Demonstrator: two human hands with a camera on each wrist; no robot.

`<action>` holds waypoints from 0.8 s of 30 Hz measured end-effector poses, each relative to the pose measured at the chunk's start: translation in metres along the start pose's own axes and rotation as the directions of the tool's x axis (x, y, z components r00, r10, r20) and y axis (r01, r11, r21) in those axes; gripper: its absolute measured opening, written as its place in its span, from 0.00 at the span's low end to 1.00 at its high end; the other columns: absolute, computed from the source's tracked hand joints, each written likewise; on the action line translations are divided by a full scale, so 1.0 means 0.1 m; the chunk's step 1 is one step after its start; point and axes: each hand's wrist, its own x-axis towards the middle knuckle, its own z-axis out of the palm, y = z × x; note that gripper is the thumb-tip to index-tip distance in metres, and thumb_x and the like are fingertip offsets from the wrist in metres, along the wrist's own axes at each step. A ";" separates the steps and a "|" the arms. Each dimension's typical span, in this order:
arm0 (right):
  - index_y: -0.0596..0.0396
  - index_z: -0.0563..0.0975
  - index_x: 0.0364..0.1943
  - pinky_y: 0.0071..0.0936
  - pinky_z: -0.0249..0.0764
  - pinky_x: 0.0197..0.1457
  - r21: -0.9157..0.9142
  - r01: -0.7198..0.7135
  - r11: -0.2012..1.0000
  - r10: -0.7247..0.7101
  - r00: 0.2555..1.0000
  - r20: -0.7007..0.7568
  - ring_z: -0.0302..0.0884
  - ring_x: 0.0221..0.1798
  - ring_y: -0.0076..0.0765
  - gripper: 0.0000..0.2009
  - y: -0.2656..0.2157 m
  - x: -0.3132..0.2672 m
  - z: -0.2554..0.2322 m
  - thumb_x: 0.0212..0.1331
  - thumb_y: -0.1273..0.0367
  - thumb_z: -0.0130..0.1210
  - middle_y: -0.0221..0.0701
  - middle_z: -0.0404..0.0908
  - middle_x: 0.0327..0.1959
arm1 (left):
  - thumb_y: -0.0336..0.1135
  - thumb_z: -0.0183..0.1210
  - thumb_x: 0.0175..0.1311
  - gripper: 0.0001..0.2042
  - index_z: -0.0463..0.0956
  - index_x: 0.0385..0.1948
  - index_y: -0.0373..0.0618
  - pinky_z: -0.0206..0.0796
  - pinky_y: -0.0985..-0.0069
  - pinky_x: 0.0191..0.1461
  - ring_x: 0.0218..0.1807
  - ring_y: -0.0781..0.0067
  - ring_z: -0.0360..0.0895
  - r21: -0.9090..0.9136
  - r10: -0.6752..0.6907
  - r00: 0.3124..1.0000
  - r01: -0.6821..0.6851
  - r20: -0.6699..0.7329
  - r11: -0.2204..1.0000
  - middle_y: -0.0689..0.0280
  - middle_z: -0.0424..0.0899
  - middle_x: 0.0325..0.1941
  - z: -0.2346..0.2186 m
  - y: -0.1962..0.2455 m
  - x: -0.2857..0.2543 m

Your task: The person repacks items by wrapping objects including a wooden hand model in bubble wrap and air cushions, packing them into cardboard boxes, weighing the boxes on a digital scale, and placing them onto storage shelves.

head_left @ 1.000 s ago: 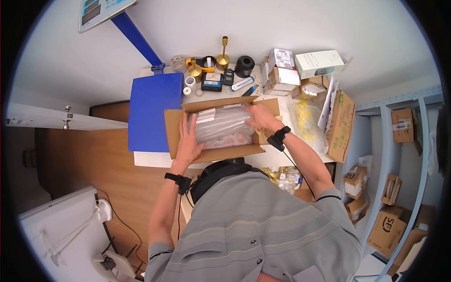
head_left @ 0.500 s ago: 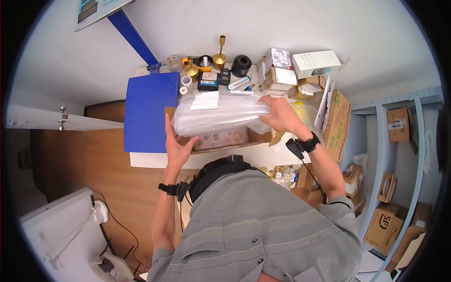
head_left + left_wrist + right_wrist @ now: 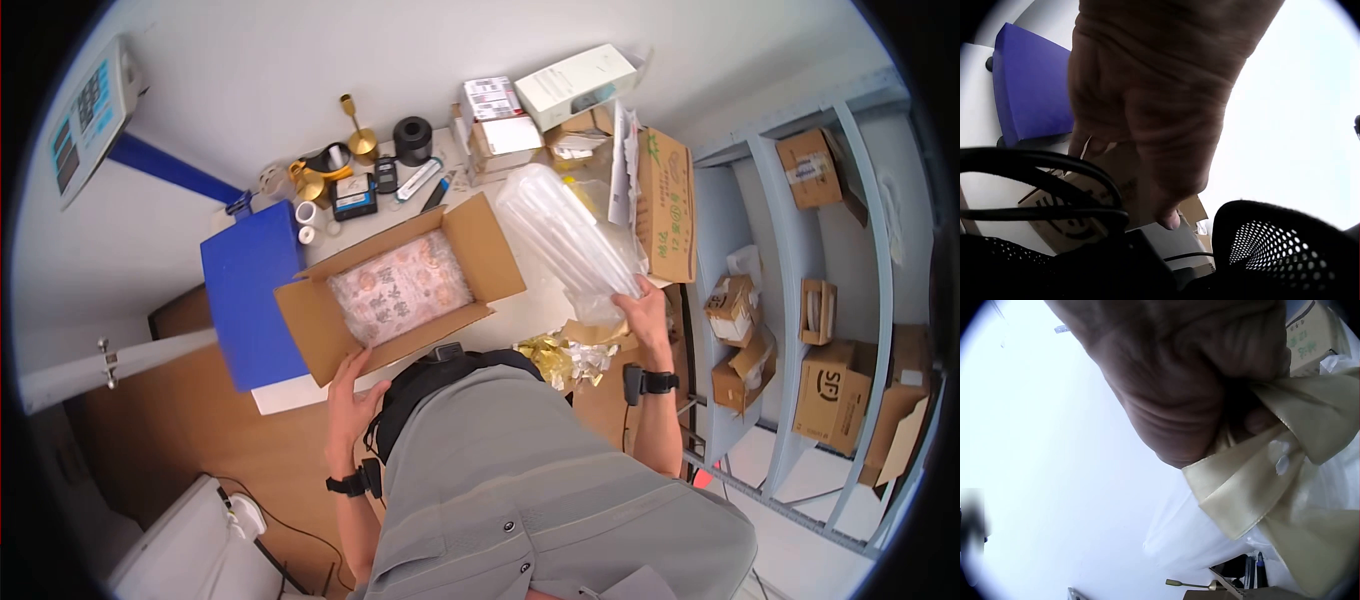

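My right hand [image 3: 648,318] grips one end of a long clear plastic bag [image 3: 565,225], raised over the table's right side. In the right wrist view, a cream satin ribbon [image 3: 1229,487] comes out of that grip, with the see-through plastic behind it. At the near left corner of an open cardboard box [image 3: 500,255], my left hand [image 3: 348,400] touches the edge with fingers extended and thumb apart. Inside the box lies a pink printed package in bubble wrap [image 3: 400,288]. The left wrist view shows the left hand [image 3: 1147,112] against the box's printed side [image 3: 1069,225].
A blue platform scale [image 3: 250,290] stands left of the box. Behind are a tape roll [image 3: 412,140], a brass candlestick [image 3: 360,135] and a utility knife [image 3: 438,190]. Parcels [image 3: 500,140] and an upright carton [image 3: 667,205] line the back right; shelves [image 3: 775,300] stand beyond.
My right hand has lifted the plastic bag out of the box and carried it right, uncovering the pink package. My left hand stays near the box's left end. The head view has turned right.
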 end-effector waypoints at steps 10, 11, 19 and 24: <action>0.60 0.71 0.63 0.49 0.81 0.45 -0.425 -0.036 0.904 -0.041 0.985 -0.170 0.85 0.42 0.63 0.33 0.86 0.18 1.18 0.52 0.63 0.66 0.55 0.86 0.36 | 0.21 0.58 0.64 0.14 0.82 0.51 0.39 0.74 0.57 0.54 0.49 0.44 0.82 0.486 0.092 0.995 -0.069 -0.024 0.871 0.49 0.86 0.48 0.01 0.02 0.05; 0.60 0.71 0.63 0.49 0.81 0.45 -0.415 -0.038 0.909 -0.036 0.985 -0.169 0.85 0.42 0.63 0.33 0.97 0.18 1.29 0.52 0.63 0.66 0.55 0.86 0.36 | 0.21 0.58 0.64 0.15 0.82 0.52 0.39 0.74 0.57 0.55 0.49 0.43 0.82 0.499 0.070 0.997 -0.043 -0.036 0.866 0.49 0.86 0.48 0.02 0.03 0.04; 0.64 0.58 0.72 0.50 0.77 0.37 -0.477 0.242 0.845 -0.124 0.956 0.266 0.82 0.33 0.62 0.43 0.89 -0.04 1.40 0.59 0.56 0.68 0.49 0.83 0.31 | 0.17 0.55 0.61 0.19 0.80 0.54 0.38 0.71 0.56 0.63 0.58 0.45 0.79 0.601 0.074 0.980 0.053 -0.184 0.797 0.50 0.85 0.54 0.17 -0.24 -0.12; 0.61 0.66 0.67 0.47 0.77 0.35 -0.337 0.294 0.894 -0.229 0.949 0.218 0.82 0.31 0.56 0.33 0.85 -0.18 0.97 0.64 0.57 0.63 0.44 0.83 0.30 | 0.19 0.55 0.64 0.23 0.75 0.62 0.38 0.65 0.56 0.72 0.67 0.42 0.73 0.577 -0.008 0.991 0.085 -0.135 0.812 0.46 0.78 0.64 0.19 -0.04 -0.23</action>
